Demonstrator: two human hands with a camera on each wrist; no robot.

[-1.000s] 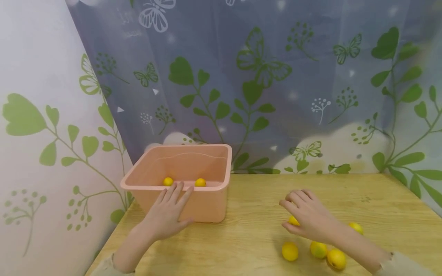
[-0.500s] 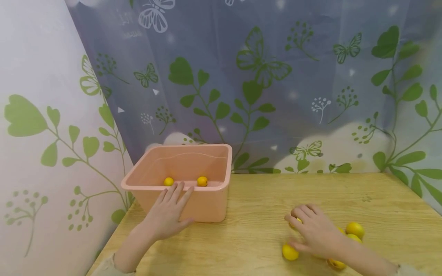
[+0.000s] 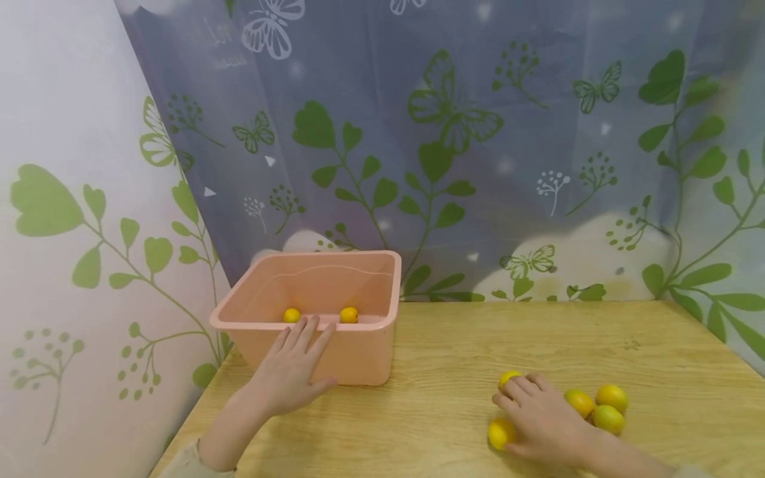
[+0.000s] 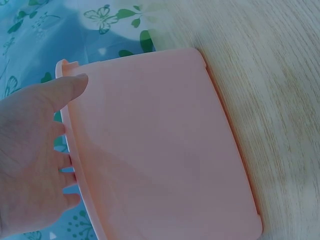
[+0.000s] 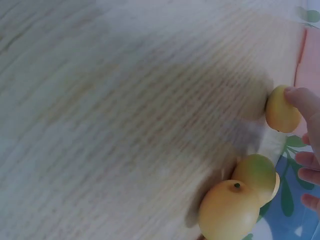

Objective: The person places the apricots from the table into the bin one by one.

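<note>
In the head view, my left hand (image 3: 281, 385) lies on the near rim of a pink plastic bin (image 3: 358, 355) with its fingers straight. The left wrist view shows the thumb (image 4: 75, 89) flat against the bin's outer wall. My right hand (image 3: 550, 421) reaches low over the wooden table among small yellow round fruits. Its thumb touches one yellow fruit (image 3: 501, 433), and its fingers extend beside another yellow fruit (image 3: 510, 380). From the right wrist, the thumb (image 5: 302, 100) is seen on a fruit (image 5: 282, 111), fingers apart from it.
Beyond the right hand, a cluster of yellow-green fruits (image 3: 608, 419) sits on the table (image 3: 442, 358). Inside the bin lie two more yellow fruits, one orange-yellow fruit (image 3: 348, 315) on the right. A patterned blue-grey cloth (image 3: 370, 166) hangs behind the table.
My right hand has come down and nearer, onto the left fruits. Fruits by its wrist have shifted back and right into a cluster. The left hand stays on the rim.
</note>
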